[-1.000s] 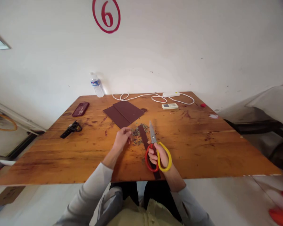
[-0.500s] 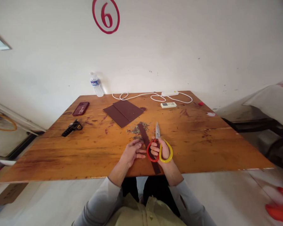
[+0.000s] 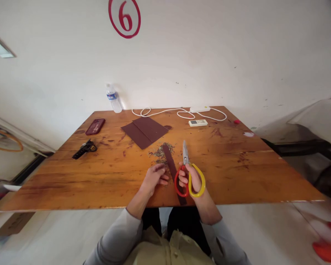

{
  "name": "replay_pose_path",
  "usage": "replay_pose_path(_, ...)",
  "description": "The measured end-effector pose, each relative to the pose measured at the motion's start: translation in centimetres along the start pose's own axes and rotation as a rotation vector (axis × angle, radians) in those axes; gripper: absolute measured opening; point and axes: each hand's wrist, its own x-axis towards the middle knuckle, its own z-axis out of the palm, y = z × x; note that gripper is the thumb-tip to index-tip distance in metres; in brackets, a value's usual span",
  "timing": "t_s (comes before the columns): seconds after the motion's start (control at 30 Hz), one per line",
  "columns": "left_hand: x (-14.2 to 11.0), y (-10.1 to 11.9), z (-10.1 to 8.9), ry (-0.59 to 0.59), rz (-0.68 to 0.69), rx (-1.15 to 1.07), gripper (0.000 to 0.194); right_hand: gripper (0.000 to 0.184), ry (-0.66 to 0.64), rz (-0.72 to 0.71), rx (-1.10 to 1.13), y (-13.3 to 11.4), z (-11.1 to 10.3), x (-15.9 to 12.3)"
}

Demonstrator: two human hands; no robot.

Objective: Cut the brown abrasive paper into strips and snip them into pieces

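Note:
My right hand (image 3: 194, 177) grips a pair of scissors (image 3: 185, 154) with one red and one yellow handle. Their blades point away from me and look closed. Below the scissors, a narrow dark maroon strip (image 3: 169, 160) lies on the table, partly covered by the red handle. Just left of the strip is my left hand (image 3: 154, 177), its fingers loosely curled and apart, with nothing visible in them. Small shredded bits (image 3: 158, 151) are scattered around the strip's far end. Beyond them, two maroon sheets (image 3: 143, 131) overlap on the table.
On the wooden table (image 3: 231, 169) are a maroon phone (image 3: 95, 126), a black strap-like object (image 3: 84, 149), a water bottle (image 3: 114, 100) by the wall, a white remote (image 3: 198, 123) and a power strip (image 3: 200, 109) with a white cable. The table's front edge is close to my body.
My right hand has turned the scissors slightly and shifted them a little to the right. The left hand's fingers have curled in more. The strip and sheets stay in place.

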Motion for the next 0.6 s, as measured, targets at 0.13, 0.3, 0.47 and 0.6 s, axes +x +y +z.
replay_pose_path(0.13,-1.5,-0.9,-0.8,-0.002,-0.020,-0.189,0.023,0.052,0.111,-0.136,-0.129,-0.6,0.1,-1.5)
replay_pose_path(0.3,-2.4,-1.3,-0.7,-0.054,-0.104,-0.321,0.022,0.055,0.240,-0.271,-0.258,-0.4,-0.4,-1.3)
replay_pose_path(0.47,-1.8,-0.8,-0.5,-0.086,-0.156,-0.325,0.017,0.057,0.243,-0.293,-0.288,0.4,-0.2,-0.4)
replay_pose_path(0.6,-1.4,-0.2,-0.2,-0.108,-0.153,-0.276,0.014,0.052,0.222,-0.276,-0.268,1.0,0.0,0.3)
